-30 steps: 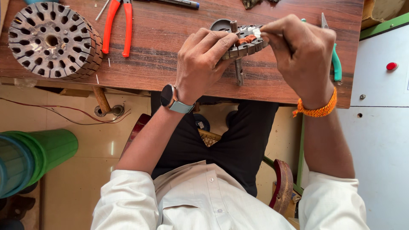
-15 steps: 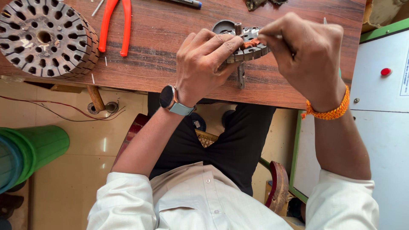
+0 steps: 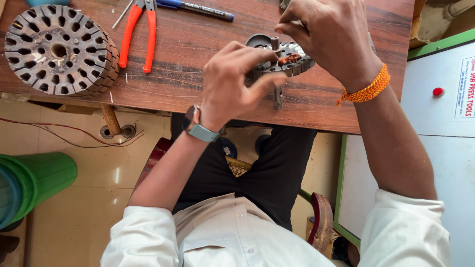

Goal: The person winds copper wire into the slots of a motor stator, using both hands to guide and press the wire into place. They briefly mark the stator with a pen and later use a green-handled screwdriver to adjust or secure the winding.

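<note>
Wooden table (image 3: 198,84) fills the top of the head view, person seated under its near edge. Far left on it: large round slotted metal core (image 3: 58,48), lying flat, slots facing up. Just right of that, red-handled pliers (image 3: 138,34), handles pointing toward the person, jaws at the top edge. Blue pen (image 3: 198,8) lies near the pliers' head, running right along the top edge. Thin metal pin (image 3: 122,14) beside the plier jaws, partly cut off.

Centre: left hand (image 3: 236,81), wristwatch on the wrist, fingers curled around the near side of a small slotted metal core (image 3: 292,58) with a shaft through its middle. Thumb and fingers clamp it, holding it at the table surface. Copper-coloured winding shows in one slot on top. The shaft's lower end sticks out below the hand toward the table edge.

Right: right hand (image 3: 329,34), orange beaded bracelet on the wrist, sits over the far side of the small core, fingertips pinched together at its top. What they pinch is too small to tell. Both hands touch the same core, close together.

Below the table on the left: green bin (image 3: 39,178) on the tiled floor. White cabinet (image 3: 440,128) at far right.
</note>
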Demonstrator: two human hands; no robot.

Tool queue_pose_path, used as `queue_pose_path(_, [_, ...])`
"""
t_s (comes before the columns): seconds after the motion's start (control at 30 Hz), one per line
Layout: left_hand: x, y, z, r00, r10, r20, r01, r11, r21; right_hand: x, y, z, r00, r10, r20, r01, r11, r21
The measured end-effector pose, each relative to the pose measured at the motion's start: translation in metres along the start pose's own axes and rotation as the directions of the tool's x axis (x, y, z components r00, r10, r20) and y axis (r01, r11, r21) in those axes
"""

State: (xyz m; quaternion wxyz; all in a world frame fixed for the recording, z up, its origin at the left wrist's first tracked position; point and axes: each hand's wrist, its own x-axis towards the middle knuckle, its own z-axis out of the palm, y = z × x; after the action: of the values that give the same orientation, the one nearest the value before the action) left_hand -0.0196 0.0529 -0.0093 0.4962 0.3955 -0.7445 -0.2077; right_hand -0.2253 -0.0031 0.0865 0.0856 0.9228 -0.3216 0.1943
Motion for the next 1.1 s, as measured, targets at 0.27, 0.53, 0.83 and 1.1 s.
queue_pose_path(0.27, [0.044,-0.023,0.016,0.975,-0.188,0.117,0.217,0.910,-0.354,-0.005,0.007,0.010,0.995,0.095,-0.039,-0.089,0.987,0.131])
queue_pose_path(0.53, [0.043,-0.041,0.021,0.945,-0.191,0.265,0.314,0.757,-0.573,-0.013,-0.029,-0.010,0.900,0.413,0.138,-0.429,0.788,0.441])
queue_pose_path(0.83, [0.026,-0.053,0.010,0.980,-0.007,0.197,0.130,0.774,-0.620,-0.036,-0.064,-0.041,0.822,0.489,0.293,-0.568,0.659,0.494])
queue_pose_path(1.1, [0.031,-0.049,0.001,0.972,0.036,0.231,0.094,0.845,-0.526,-0.041,-0.093,-0.031,0.891,0.438,0.116,-0.450,0.824,0.345])
